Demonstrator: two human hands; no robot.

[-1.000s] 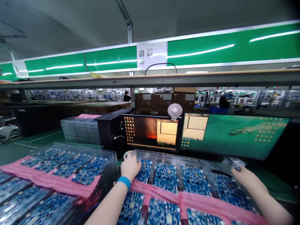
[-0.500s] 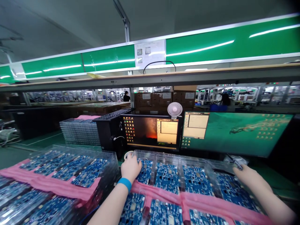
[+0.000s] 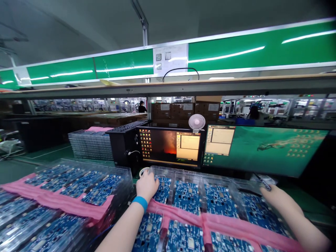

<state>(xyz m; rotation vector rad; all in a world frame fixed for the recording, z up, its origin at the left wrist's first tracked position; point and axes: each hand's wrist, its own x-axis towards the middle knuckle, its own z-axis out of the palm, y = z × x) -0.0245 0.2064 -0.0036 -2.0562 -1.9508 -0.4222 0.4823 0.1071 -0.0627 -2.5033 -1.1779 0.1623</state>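
Tray [image 3: 210, 182] far corners under both hands' fingers [image 3: 147, 176]

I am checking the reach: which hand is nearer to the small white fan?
Left. The left hand lies below the small white fan, slightly leftward; the right hand is far rightward.

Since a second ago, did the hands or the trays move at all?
Almost nothing did. The left hand still grips the far left corner of the clear tray of blue circuit boards, and the right hand still holds its far right corner. Only the camera view shifted a little. The left stack of trays, both monitors and the small fan stayed put.
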